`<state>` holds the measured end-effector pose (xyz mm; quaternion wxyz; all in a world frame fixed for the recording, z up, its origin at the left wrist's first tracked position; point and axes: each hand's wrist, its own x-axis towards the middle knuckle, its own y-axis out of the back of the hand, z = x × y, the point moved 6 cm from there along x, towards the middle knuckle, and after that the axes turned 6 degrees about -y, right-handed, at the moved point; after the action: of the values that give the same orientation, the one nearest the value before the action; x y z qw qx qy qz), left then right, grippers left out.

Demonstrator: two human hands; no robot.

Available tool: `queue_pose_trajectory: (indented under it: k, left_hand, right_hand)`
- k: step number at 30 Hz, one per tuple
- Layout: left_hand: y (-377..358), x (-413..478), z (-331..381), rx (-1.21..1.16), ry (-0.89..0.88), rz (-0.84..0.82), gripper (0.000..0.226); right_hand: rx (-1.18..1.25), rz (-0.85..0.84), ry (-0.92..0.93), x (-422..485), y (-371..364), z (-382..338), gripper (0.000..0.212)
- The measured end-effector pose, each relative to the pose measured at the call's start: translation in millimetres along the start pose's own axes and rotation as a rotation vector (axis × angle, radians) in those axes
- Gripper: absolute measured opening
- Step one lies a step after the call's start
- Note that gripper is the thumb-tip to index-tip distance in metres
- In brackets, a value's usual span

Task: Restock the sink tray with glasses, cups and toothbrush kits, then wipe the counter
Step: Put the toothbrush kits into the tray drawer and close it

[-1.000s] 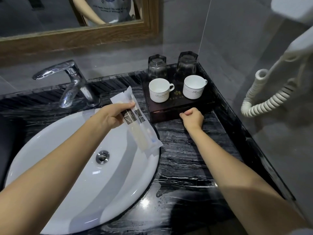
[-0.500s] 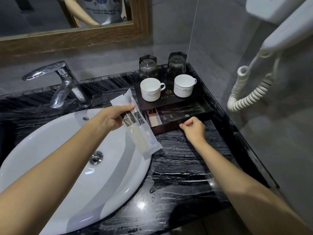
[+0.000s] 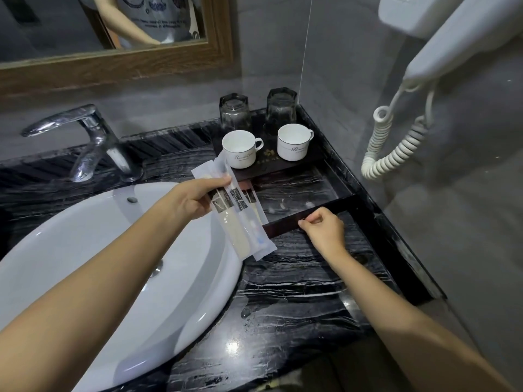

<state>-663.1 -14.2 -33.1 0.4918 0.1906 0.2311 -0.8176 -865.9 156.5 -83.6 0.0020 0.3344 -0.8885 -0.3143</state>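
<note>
A dark wooden tray (image 3: 285,166) stands in the back right corner of the counter. On top are two upturned glasses (image 3: 235,113) (image 3: 281,108) and two white cups (image 3: 240,149) (image 3: 293,142). Its drawer (image 3: 285,223) is pulled far out, and a small packet (image 3: 252,197) lies at the drawer's left end. My right hand (image 3: 322,228) pinches the drawer's front knob. My left hand (image 3: 195,200) holds two toothbrush kits (image 3: 240,222) in clear wrappers over the sink's right rim, just left of the open drawer.
A white basin (image 3: 93,267) fills the left of the black marble counter (image 3: 297,292), with a chrome tap (image 3: 93,140) behind it. A wall hairdryer with a coiled cord (image 3: 396,142) hangs at the right. A framed mirror (image 3: 113,63) sits above.
My right hand has pulled the drawer from shut to wide open, towards me. The left hand with the kits has stayed beside it, shifting slightly right.
</note>
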Motion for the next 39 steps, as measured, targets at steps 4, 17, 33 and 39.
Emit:
queue_pose_trajectory:
  k: [4, 17, 33, 39]
  left_hand:
    - [-6.0, -0.7, 0.5, -0.006, 0.0, -0.02, 0.003]
    - [-50.3, -12.7, 6.0, -0.08, -0.054, -0.11, 0.007]
    - [-21.4, -11.9, -3.6, -0.243, 0.008, -0.073, 0.009]
    - [-15.6, -5.9, 2.7, -0.229, 0.012, -0.075, 0.007]
  right_hand:
    - [-0.031, -0.02, 0.008, -8.1, 2.3, 0.7, 0.013]
    - [0.37, -0.372, 0.025, -45.3, -9.2, -75.8, 0.017]
    - [0.401, -0.4, -0.145, -18.2, 17.2, -61.5, 0.009]
    - [0.118, -0.316, -0.192, 5.7, 40.4, -59.4, 0.018]
